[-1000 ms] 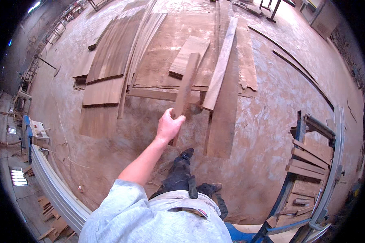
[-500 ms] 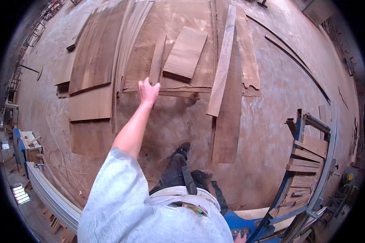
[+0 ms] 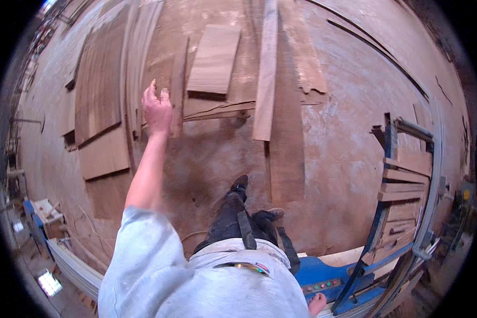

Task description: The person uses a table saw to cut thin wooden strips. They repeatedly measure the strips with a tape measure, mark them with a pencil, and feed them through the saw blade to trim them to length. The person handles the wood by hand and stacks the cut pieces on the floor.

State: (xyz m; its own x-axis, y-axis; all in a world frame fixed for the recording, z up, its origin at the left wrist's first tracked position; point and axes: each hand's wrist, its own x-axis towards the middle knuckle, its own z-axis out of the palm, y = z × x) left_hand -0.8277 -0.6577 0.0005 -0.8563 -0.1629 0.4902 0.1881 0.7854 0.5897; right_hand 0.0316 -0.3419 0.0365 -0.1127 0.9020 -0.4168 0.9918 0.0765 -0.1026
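My left hand [image 3: 158, 110] is stretched out ahead of me, open, its thumb and fingers apart and nothing between them. Just right of it lies a narrow wooden strip [image 3: 178, 85], whose near end sticks out past the ragged edge of the sheet beneath. Beyond the strip is a short wide board [image 3: 214, 59]. My right hand [image 3: 317, 304] is low at the right, beside a row of buttons on a blue machine [image 3: 323, 275]. Its fingers are too small and partly hidden to read.
Wide boards [image 3: 100, 79] lie stacked at the left. A long pale plank [image 3: 266, 69] rests on a darker board [image 3: 287, 159] right of centre. At the right, a metal frame [image 3: 385, 196] carries several wood pieces [image 3: 405, 177]. Dark thin strips [image 3: 376, 55] lie on the floor beyond.
My left hand has let go of the narrow strip and moved left of it. The strip's near end now reaches closer to me. My right hand shows more; the whole view has shifted.
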